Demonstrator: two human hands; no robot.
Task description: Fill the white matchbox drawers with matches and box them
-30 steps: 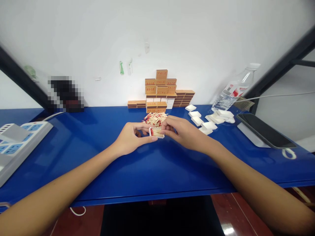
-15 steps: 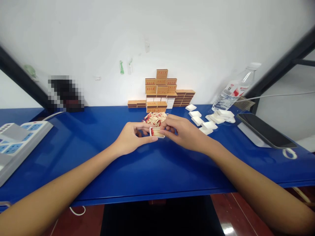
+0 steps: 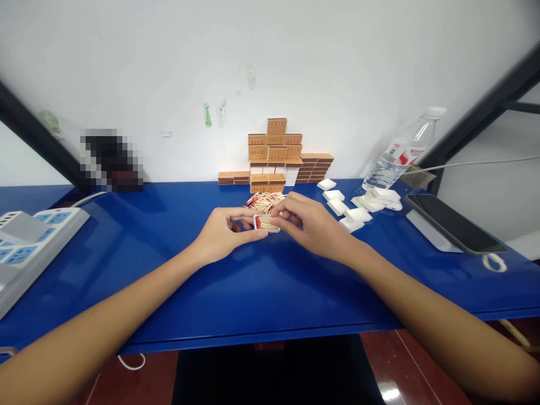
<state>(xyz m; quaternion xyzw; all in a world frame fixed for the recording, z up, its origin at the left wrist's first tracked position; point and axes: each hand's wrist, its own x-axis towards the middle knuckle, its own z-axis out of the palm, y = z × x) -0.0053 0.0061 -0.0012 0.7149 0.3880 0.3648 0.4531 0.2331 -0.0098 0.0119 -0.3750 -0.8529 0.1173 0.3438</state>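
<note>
My left hand [image 3: 228, 233] is closed around a small white matchbox tray [image 3: 270, 229], thumb along its near side and fingers behind it. In the tray lie red-headed matches [image 3: 264, 223], heads toward the left. The fingers of my right hand [image 3: 306, 222] are pinched over the tray's right end, at the pale ends of the matches; their tips are partly hidden. Just behind both hands, a loose pile of matches [image 3: 264, 201] is spread on the blue table [image 3: 253, 298].
Stacked matchboxes [image 3: 276, 153] stand against the wall. Several white trays [image 3: 358, 215] lie to the right, near a tilted water bottle [image 3: 400, 152] and a phone [image 3: 455, 222]. A power strip [image 3: 54, 236] sits at left, beside a pixelated dark object [image 3: 113, 160].
The tray and both hands have shifted very slightly left and up. My right fingers stay pinched at the tray's right end.
</note>
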